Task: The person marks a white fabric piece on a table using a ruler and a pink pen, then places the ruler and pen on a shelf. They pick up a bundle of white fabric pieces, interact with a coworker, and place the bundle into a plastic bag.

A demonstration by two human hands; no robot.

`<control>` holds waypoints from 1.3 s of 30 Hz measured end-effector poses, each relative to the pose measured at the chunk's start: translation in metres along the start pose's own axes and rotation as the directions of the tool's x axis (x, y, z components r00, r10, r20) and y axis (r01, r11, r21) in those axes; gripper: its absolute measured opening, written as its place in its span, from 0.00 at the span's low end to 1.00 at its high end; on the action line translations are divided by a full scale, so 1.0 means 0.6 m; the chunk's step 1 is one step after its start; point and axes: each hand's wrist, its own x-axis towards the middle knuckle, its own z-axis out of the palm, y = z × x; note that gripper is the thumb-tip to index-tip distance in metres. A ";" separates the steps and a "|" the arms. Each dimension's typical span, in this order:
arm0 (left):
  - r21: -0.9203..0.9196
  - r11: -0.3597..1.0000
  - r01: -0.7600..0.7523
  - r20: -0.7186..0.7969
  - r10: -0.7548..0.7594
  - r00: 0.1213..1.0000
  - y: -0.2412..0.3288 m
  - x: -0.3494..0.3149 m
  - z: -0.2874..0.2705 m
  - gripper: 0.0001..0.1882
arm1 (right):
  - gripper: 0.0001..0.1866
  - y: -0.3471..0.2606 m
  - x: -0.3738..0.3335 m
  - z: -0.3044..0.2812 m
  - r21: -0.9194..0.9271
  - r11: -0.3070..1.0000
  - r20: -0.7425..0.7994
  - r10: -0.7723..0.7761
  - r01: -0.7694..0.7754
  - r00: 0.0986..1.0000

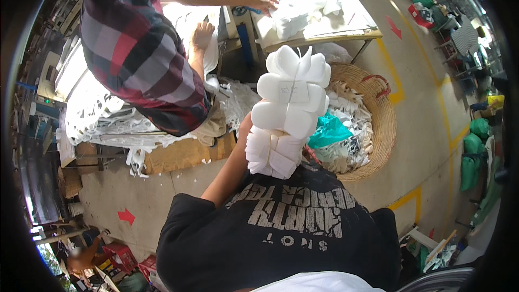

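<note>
My left arm reaches up from a black sleeve, and my left hand grips a bundle of white foam pads from behind. Most of its fingers are hidden by the pads. The upper bundle has rounded lobes, a string round its middle and a small marked paper slip. Just below and touching it is a second bundle of thinner white pieces, also tied and tagged. How this lower one is supported cannot be seen. My right hand is not in view; only the right sleeve shows.
A wicker basket of white scraps, with a teal plastic bag, stands beyond the bundles. A co-worker in a plaid shirt leans over a white worktable. White strips heap at left. A marked walkway runs along the right.
</note>
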 end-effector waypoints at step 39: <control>-0.147 0.989 0.027 -0.407 -0.086 0.909 -0.020 -0.158 0.012 0.25 | 0.23 -0.093 0.208 0.006 -0.308 0.904 0.202 0.367 -0.297 0.908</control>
